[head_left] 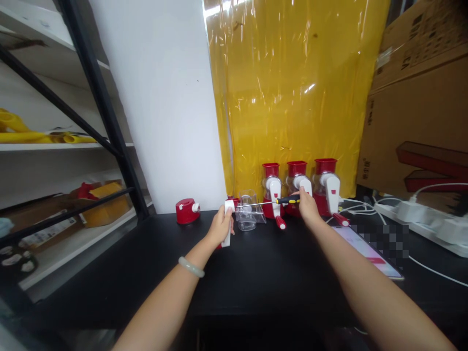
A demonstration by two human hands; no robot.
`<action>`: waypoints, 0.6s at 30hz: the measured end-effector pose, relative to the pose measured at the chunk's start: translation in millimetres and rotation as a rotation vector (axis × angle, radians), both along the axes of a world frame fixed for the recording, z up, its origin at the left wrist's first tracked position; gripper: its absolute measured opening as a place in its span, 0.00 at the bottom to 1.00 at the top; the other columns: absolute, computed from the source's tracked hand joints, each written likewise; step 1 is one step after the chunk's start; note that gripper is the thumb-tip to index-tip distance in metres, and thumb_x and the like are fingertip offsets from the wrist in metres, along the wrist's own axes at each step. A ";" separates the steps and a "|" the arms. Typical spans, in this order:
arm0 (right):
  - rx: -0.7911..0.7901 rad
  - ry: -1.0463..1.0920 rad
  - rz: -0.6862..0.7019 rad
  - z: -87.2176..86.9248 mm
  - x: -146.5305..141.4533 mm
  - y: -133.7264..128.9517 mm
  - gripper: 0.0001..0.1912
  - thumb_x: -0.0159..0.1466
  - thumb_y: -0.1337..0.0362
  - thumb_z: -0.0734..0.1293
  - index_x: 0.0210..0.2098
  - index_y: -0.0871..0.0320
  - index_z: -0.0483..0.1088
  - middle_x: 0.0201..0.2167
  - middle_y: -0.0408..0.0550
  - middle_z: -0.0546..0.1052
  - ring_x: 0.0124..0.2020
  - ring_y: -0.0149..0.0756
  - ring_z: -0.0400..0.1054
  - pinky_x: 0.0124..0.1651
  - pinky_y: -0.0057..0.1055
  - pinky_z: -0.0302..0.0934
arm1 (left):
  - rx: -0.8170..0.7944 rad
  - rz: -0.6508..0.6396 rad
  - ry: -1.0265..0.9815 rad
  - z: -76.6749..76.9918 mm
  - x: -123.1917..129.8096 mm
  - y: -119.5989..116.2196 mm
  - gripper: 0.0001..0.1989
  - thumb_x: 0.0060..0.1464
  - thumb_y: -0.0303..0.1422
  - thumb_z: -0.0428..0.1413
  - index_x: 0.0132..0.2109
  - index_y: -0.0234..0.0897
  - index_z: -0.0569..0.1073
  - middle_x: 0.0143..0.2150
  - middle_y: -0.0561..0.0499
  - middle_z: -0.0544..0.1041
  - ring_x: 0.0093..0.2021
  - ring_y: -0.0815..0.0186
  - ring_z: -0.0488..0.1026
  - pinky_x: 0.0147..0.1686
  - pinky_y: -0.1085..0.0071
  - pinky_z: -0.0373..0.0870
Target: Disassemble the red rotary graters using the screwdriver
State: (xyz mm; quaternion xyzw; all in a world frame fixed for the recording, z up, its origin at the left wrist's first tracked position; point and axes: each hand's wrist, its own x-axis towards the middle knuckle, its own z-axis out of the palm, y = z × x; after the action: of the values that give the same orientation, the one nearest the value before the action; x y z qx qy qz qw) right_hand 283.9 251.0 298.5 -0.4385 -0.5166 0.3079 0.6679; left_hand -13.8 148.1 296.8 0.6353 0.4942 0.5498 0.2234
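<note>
My left hand (pixel 221 226) is wrapped round a white crank handle (pixel 227 234), held upright above the black table. My right hand (pixel 307 206) grips the black and yellow handle of a screwdriver (pixel 288 200). Its long metal shaft points left, and the tip is close to the top of the white handle; whether they touch is too small to tell. Behind the shaft stands a clear plastic housing (pixel 247 223). A red round base (pixel 187 211) with a white knob sits to the left. Three red and white grinders (pixel 271 189) stand in a row behind my right hand.
A tablet (pixel 369 251) lies on the black table (pixel 256 282) at the right, near white cables and a power strip (pixel 420 222). A large cardboard box (pixel 417 112) stands at the right. Metal-framed shelves (pixel 73 146) are on the left; a yellow plastic curtain (pixel 292 97) hangs behind.
</note>
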 end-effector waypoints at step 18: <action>0.003 0.536 0.230 0.4 -8.7 6.8 0.15 0.48 0.56 0.70 0.35 0.53 0.69 0.29 0.40 0.72 0.28 0.32 0.68 0.29 0.29 0.66 | -0.009 -0.019 0.003 1.6 5.0 -3.6 0.25 0.62 0.59 0.47 0.38 0.40 0.62 0.20 0.61 0.68 0.15 0.70 0.69 0.17 0.74 0.66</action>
State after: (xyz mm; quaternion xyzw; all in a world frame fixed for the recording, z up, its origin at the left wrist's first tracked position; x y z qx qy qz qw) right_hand 275.2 257.8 299.0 -0.2789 -0.3685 0.4856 0.7420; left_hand -8.9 144.4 298.3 0.6399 0.4911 0.5444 0.2305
